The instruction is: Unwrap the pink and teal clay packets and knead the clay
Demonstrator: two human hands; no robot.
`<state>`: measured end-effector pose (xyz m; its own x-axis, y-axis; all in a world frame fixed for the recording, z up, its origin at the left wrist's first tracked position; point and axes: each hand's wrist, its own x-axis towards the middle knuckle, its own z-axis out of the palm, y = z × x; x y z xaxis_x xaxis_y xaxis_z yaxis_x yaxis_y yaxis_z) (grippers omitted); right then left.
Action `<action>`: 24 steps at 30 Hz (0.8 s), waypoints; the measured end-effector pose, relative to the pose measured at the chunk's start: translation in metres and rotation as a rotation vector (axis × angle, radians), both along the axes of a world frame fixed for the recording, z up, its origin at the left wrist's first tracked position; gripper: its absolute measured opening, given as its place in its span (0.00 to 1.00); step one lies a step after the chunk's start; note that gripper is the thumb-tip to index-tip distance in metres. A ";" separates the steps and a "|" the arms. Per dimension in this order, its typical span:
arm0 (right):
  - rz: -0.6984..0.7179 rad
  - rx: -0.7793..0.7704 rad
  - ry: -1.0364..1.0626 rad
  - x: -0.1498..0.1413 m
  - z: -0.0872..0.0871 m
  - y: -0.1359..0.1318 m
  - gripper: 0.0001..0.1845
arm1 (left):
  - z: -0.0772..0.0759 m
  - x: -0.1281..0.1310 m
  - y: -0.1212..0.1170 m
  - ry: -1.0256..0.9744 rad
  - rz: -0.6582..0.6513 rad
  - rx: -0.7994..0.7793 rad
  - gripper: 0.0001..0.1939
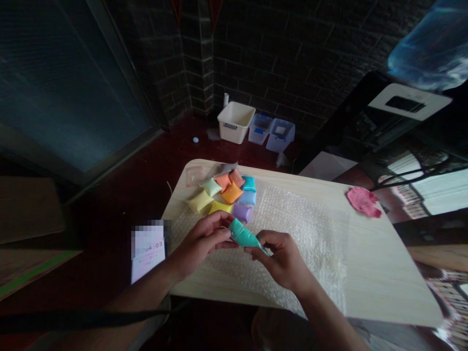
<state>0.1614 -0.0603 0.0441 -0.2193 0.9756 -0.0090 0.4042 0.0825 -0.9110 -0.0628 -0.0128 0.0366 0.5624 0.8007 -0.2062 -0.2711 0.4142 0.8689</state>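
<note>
A small teal packet (244, 234), soft and wrapped in clear plastic, is held up above the table between my two hands. The fingers of my left hand (208, 234) grip its left end. My right hand (280, 253) pinches the other end, where the clear wrapper narrows. Just beyond my left hand lies a cluster of similar packets: a purple one (242, 213), a yellow one (220, 208), an orange one (232, 193), a pale green one (211, 186) and several others. Beneath my hands a sheet of bubble wrap (303, 229) covers part of the table.
The pale wooden table (383, 263) has a crumpled pink piece (363, 201) at its right. A lit phone (148, 258) stands by its left edge. On the dark red floor behind are a white basket (234, 124) and two clear bins (281, 136). A black cabinet rises at the right.
</note>
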 end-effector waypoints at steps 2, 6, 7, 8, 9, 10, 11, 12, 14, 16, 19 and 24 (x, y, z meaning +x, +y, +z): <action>-0.028 0.024 0.031 -0.001 -0.003 0.001 0.15 | 0.000 0.002 -0.001 -0.017 0.019 0.003 0.13; -0.046 0.097 -0.046 -0.006 -0.009 0.000 0.14 | -0.002 0.012 -0.004 0.011 0.096 0.024 0.25; -0.018 0.117 -0.078 -0.007 -0.009 0.000 0.13 | -0.002 0.014 -0.005 0.024 0.112 0.024 0.25; 0.017 0.131 -0.107 -0.008 -0.009 0.000 0.13 | -0.002 0.015 -0.005 0.036 0.122 0.023 0.24; 0.049 0.141 -0.126 -0.008 -0.008 0.000 0.13 | -0.002 0.016 -0.005 0.048 0.124 0.023 0.23; 0.073 0.145 -0.135 -0.008 -0.006 0.000 0.13 | -0.002 0.016 -0.004 0.060 0.123 0.026 0.23; 0.086 0.142 -0.133 -0.007 -0.004 0.000 0.13 | -0.001 0.016 -0.004 0.071 0.121 0.029 0.22; 0.092 0.132 -0.120 -0.007 -0.002 0.000 0.13 | 0.000 0.016 -0.003 0.080 0.123 0.035 0.23; 0.096 0.110 -0.089 -0.006 0.002 -0.001 0.12 | 0.002 0.014 -0.002 0.092 0.135 0.047 0.24; 0.107 0.098 -0.097 -0.006 0.004 -0.001 0.13 | 0.003 0.013 -0.002 0.089 0.147 0.057 0.25; 0.098 0.054 -0.074 -0.007 0.003 -0.002 0.16 | 0.001 0.014 -0.003 0.066 0.140 0.056 0.28; -0.044 -0.112 0.231 -0.004 -0.006 -0.001 0.18 | -0.004 0.015 -0.005 0.076 -0.029 0.065 0.16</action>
